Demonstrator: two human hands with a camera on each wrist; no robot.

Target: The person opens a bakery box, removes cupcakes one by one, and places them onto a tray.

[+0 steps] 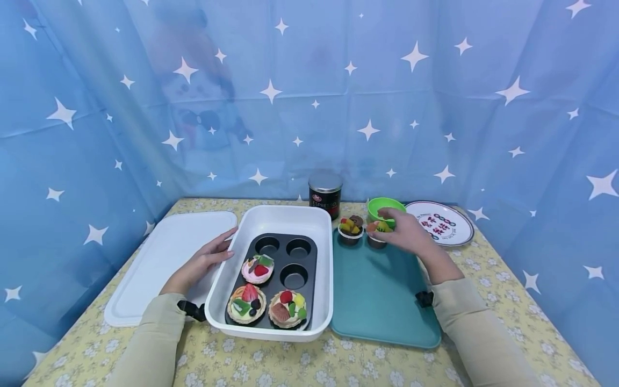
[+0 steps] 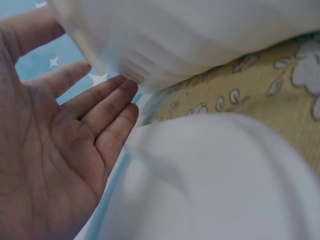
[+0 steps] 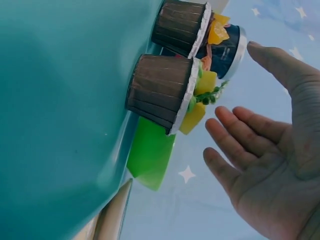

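Note:
My left hand rests with spread fingers against the left wall of a white rectangular bin; in the left wrist view its fingertips meet the bin's underside edge. Inside the bin lies a dark muffin pan with three fruit tarts in its cups, one of them a tart with pink cream. My right hand hovers, fingers apart, above a fruit-topped cupcake in a brown paper cup. Beside it a second cupcake stands on the teal tray. The right wrist view shows a gap between hand and cupcake.
A white lid lies left of the bin, partly under my left forearm. Behind stand an espresso tin and a green bowl. A white plate with red lettering sits at the back right. A starry blue curtain encloses the table.

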